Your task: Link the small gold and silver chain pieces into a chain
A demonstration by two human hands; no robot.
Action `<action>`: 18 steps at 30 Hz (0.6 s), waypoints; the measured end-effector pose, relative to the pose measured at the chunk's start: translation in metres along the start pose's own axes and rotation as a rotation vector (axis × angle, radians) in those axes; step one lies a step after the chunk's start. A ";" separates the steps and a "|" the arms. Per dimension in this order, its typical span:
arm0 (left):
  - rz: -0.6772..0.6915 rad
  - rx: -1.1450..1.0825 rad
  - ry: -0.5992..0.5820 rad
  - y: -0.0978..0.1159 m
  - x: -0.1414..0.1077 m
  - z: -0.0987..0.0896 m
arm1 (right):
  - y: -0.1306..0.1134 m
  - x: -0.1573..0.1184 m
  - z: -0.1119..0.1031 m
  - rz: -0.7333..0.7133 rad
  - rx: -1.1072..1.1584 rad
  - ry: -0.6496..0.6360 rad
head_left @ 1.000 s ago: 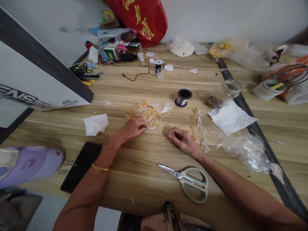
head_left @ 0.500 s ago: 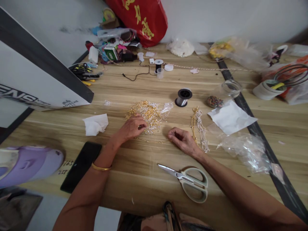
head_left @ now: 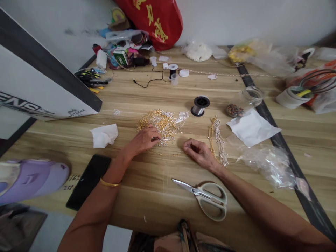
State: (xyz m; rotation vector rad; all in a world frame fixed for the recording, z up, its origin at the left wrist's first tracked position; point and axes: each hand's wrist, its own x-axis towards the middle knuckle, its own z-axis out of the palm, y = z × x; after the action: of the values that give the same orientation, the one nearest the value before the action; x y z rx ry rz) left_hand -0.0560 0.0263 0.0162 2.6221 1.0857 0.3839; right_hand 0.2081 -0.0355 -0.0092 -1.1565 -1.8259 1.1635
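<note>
My left hand (head_left: 147, 137) rests at the near-left edge of a pile of gold and silver chains and small beads (head_left: 163, 124). Its fingers are pinched together at the pile; what they hold, if anything, is too small to make out. A thin gold chain (head_left: 168, 154) lies across the wood between my two hands. My right hand (head_left: 198, 151) has its thumb and finger closed on the right end of that chain. Beside it, a gold chain (head_left: 211, 134) and a silver chain bundle (head_left: 221, 145) lie stretched on the table. Scissors (head_left: 207, 197) with pale handles lie nearer to me.
Behind the pile stands a wire spool (head_left: 200, 106). To its right are a tipped glass jar (head_left: 245, 99) of beads, white paper (head_left: 253, 127) and a clear plastic bag (head_left: 270, 166). A black phone (head_left: 88, 182) and a tissue (head_left: 104, 135) lie left; a large box (head_left: 47, 77) stands behind.
Almost nothing differs. Both hands keep their places, and the chain between them lies nearly the same.
</note>
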 end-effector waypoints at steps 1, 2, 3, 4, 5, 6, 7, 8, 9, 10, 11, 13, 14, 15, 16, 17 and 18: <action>0.001 -0.002 -0.001 0.000 0.000 0.000 | 0.000 0.000 0.000 -0.001 -0.001 0.000; 0.003 -0.006 0.001 0.000 0.000 0.000 | 0.000 0.000 0.000 -0.002 -0.002 0.001; 0.006 -0.014 0.005 0.000 0.000 0.000 | 0.000 0.000 0.000 -0.003 -0.004 0.001; 0.008 -0.024 0.011 0.000 0.000 0.000 | 0.000 0.000 0.000 -0.004 -0.005 0.001; 0.007 -0.032 0.016 0.000 0.000 0.000 | 0.000 0.000 0.000 -0.006 -0.006 0.002; 0.006 -0.040 0.020 0.000 0.000 0.000 | 0.000 0.000 0.000 -0.007 -0.005 0.003; 0.002 -0.047 0.023 -0.001 0.000 0.000 | 0.000 0.000 0.000 -0.008 -0.003 0.004; -0.002 -0.053 0.025 -0.001 0.000 -0.001 | 0.001 0.000 0.000 -0.008 0.000 0.003; -0.005 -0.059 0.029 -0.002 0.000 -0.001 | 0.001 0.000 0.001 -0.009 0.002 0.005; -0.007 -0.067 0.032 -0.003 0.000 -0.001 | 0.001 0.000 0.001 -0.009 0.003 0.007; -0.008 -0.075 0.035 -0.004 -0.001 -0.001 | 0.002 0.000 0.001 -0.008 0.003 0.006; -0.014 -0.098 0.041 -0.005 -0.001 -0.001 | 0.002 0.000 0.001 -0.007 0.001 0.004; -0.020 -0.116 0.046 -0.006 -0.001 -0.001 | 0.002 0.000 0.001 -0.005 0.000 0.003; -0.030 -0.140 0.056 -0.006 0.000 -0.001 | 0.001 0.000 0.001 -0.004 0.000 0.002; -0.043 -0.167 0.071 -0.006 0.000 -0.002 | 0.001 0.000 0.000 -0.003 0.001 -0.001; -0.057 -0.197 0.089 -0.006 0.000 -0.002 | 0.001 0.000 0.000 -0.002 0.003 -0.003; -0.075 -0.229 0.108 -0.005 0.000 -0.003 | 0.001 0.000 0.000 -0.003 0.005 -0.003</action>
State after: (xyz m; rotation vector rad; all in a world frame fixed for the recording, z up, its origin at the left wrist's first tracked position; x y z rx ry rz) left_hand -0.0605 0.0301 0.0175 2.3769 1.0981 0.6020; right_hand 0.2080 -0.0352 -0.0100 -1.1497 -1.8259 1.1680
